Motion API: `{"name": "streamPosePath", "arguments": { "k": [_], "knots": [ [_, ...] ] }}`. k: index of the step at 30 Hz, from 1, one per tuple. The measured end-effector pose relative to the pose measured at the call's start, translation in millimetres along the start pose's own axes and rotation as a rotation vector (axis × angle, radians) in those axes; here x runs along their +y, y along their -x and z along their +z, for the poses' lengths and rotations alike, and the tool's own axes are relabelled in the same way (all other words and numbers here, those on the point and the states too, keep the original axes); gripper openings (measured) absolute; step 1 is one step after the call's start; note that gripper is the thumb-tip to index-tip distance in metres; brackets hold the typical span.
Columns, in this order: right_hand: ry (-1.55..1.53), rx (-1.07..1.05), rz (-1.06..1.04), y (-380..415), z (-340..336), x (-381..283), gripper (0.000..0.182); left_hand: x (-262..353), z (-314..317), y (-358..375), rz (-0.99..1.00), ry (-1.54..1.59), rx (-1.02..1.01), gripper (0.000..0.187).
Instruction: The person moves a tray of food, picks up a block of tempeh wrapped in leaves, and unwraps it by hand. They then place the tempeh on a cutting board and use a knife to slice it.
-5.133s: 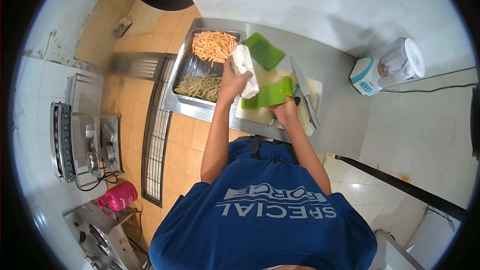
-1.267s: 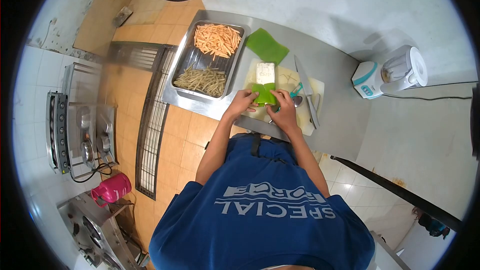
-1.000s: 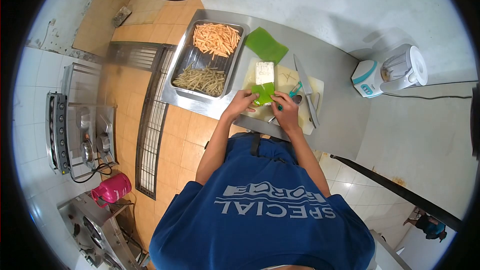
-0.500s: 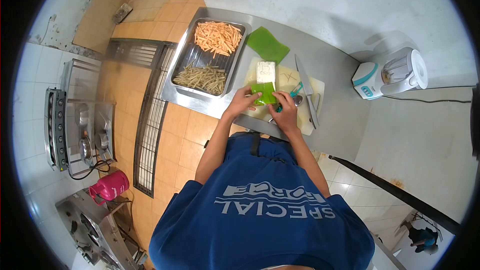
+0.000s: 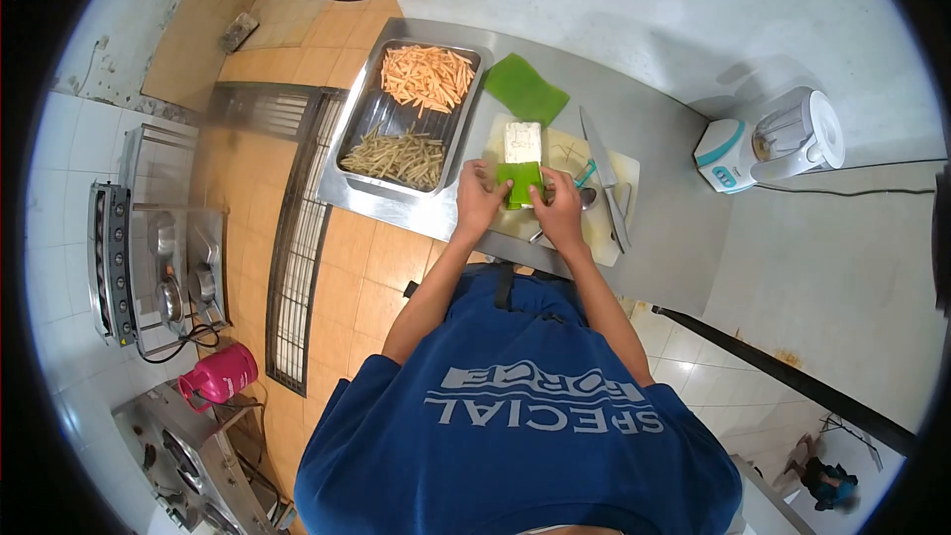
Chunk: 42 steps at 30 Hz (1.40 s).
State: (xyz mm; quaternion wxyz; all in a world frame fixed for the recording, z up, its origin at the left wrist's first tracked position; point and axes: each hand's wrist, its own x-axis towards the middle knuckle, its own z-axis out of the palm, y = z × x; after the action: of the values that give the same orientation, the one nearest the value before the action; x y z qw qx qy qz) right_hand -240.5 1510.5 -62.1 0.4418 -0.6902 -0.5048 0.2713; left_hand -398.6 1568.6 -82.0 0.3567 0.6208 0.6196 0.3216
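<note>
A folded piece of green banana leaf (image 5: 520, 181) lies over the near end of a white block (image 5: 523, 142) that looks like tempeh, on a pale cutting board (image 5: 503, 225). At its left edge my left hand (image 5: 477, 196) pinches the leaf, thumb on top. My right hand (image 5: 561, 210) holds the right edge, fingers bent around it. Just right of that hand are a teal-handled peeler (image 5: 584, 174) and a spoon (image 5: 588, 198), the spoon partly hidden by the hand. A larger knife (image 5: 598, 152) and a smaller knife (image 5: 617, 216) lie farther right on the board.
A steel tray (image 5: 463, 129) holds orange sticks (image 5: 426, 77) and cut green beans (image 5: 394, 158). Another banana leaf (image 5: 526, 89) lies behind the block. A blender (image 5: 728, 157) stands at the back right. A pink gas cylinder (image 5: 220, 374) and stove (image 5: 168, 456) are at left. Another person (image 5: 828, 483) shows far right.
My left hand has shifted slightly, its fingers now higher beside the leaf. The folded leaf sits flatter and more squared between both hands. The view has moved slightly.
</note>
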Motion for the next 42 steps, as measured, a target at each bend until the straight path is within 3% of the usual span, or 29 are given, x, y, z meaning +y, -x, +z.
{"name": "streamPosePath", "arguments": {
  "k": [4,6,12,18,28,33,42],
  "knots": [
    [-0.007,-0.018,0.016,-5.4,3.5,0.8,0.036,-4.3,-0.7,-3.0,0.090,-0.137,-0.099,0.030],
    [-0.014,0.002,-0.036,-8.8,6.5,6.3,0.035,-5.7,3.9,-1.8,-0.083,0.053,-0.218,0.026],
    [-0.052,0.005,-0.024,-15.1,10.1,20.3,0.036,-6.5,3.1,0.4,-0.201,0.143,-0.305,0.035],
    [-0.080,-0.036,0.116,-17.1,3.6,15.4,0.035,-6.7,5.1,-1.5,-0.172,0.079,-0.314,0.048],
    [-0.074,-0.028,0.140,-17.2,4.2,21.0,0.033,7.8,-3.6,0.6,-0.215,0.090,-0.334,0.045],
    [-0.126,-0.093,0.206,-16.1,1.4,21.8,0.038,9.8,-4.6,6.3,-0.237,0.236,-0.288,0.038],
    [-0.125,-0.137,0.187,-17.1,3.4,29.1,0.048,4.8,-3.1,3.2,-0.258,0.213,-0.331,0.042]
  ]
}}
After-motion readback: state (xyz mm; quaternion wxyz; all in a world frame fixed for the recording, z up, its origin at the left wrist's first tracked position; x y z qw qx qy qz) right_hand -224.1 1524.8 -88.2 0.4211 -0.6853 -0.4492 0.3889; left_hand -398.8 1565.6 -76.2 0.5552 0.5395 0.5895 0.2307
